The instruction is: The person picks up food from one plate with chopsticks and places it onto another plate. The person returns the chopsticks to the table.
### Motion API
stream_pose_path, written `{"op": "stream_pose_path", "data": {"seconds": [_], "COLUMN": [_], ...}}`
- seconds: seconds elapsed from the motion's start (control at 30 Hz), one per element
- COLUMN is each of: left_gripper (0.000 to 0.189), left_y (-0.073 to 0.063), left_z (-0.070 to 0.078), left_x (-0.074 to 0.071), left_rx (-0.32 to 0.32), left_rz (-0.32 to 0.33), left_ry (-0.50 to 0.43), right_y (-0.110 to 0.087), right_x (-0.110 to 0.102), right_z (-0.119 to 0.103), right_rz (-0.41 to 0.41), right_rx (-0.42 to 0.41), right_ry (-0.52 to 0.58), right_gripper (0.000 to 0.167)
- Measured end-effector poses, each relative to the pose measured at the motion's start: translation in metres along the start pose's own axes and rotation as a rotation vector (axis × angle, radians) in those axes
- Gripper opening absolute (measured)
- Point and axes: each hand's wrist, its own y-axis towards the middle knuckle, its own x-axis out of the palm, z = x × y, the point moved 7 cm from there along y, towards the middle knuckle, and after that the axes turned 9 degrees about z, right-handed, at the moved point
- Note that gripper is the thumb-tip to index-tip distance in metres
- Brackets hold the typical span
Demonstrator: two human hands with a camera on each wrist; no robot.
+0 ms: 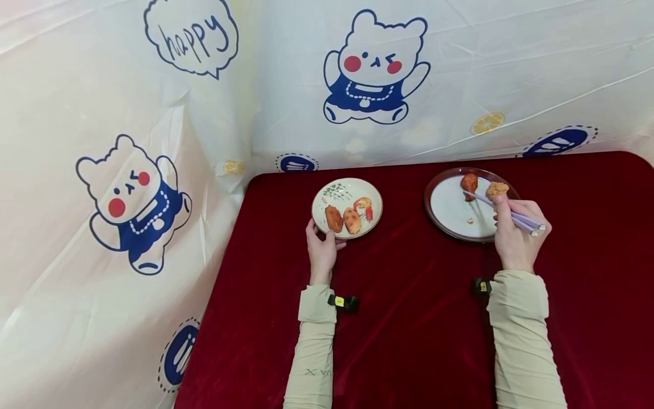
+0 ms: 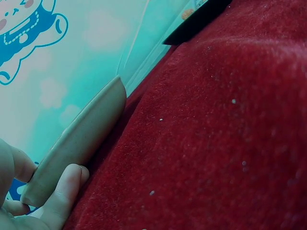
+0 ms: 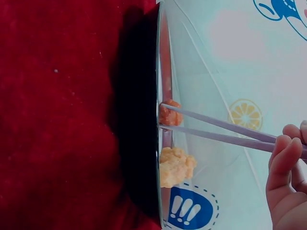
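Observation:
My left hand [image 1: 323,253] holds the near left rim of a small cream plate [image 1: 377,196], the thumb over the edge and fingers around the side. On it lie two browned food pieces [image 1: 334,218] resembling chicken wings, and a shrimp [image 1: 364,205]. In the left wrist view the plate [image 2: 91,127] shows side-on. My right hand [image 1: 521,233] grips light purple chopsticks [image 1: 521,220] over a larger dark-rimmed plate [image 1: 444,213]. Their tips stand about a reddish-brown food piece [image 3: 171,113]; whether they pinch it I cannot tell. A golden fried chunk [image 3: 176,166] sits beside it.
A dark red velvet cloth [image 1: 409,318] covers the table. Behind and to the left hangs a pale cloth [image 1: 286,85] printed with cartoon bears. A small crumb [image 1: 470,221] lies on the larger plate. The two plates stand apart, side by side near the far edge.

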Motion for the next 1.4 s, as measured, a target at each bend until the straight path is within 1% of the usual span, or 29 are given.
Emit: {"op": "stream_pose_path", "data": {"seconds": [0.1, 0.3, 0.47, 0.67, 0.77, 0.87, 1.1, 1.4], "left_gripper": [0.068, 0.068, 0.068, 0.068, 0.068, 0.068, 0.067, 0.068], "left_y": [0.0, 0.0, 0.001, 0.001, 0.001, 0.001, 0.0, 0.001], "left_z": [-0.001, -0.001, -0.001, 0.0, 0.0, 0.0, 0.001, -0.001], "left_x": [0.0, 0.0, 0.0, 0.0, 0.0, 0.0, 0.0, 0.0], "left_rx": [-0.003, -0.006, -0.003, -0.002, -0.001, -0.001, 0.001, 0.0], "left_rz": [0.001, -0.002, -0.001, 0.0, 0.003, 0.005, 0.005, -0.001], "left_ry": [0.001, -0.002, -0.005, -0.007, -0.005, -0.004, 0.002, -0.014], "right_y": [0.0, 0.0, 0.001, -0.001, -0.002, -0.003, -0.005, -0.006], "right_x": [0.0, -0.004, -0.004, -0.001, 0.001, 0.003, 0.006, 0.005], "right_z": [-0.003, -0.017, -0.02, -0.017, -0.015, -0.012, -0.009, -0.014], "right_rz": [-0.023, -0.061, -0.089, -0.09, -0.084, -0.076, -0.069, -0.078], "right_rx": [-0.016, -0.061, -0.047, -0.027, -0.016, -0.021, -0.042, -0.099], "right_ry": [-0.008, -0.027, -0.06, -0.098, -0.095, -0.087, -0.02, -0.023], "right_gripper": [0.035, 0.034, 0.033, 0.033, 0.035, 0.037, 0.032, 0.03]}}
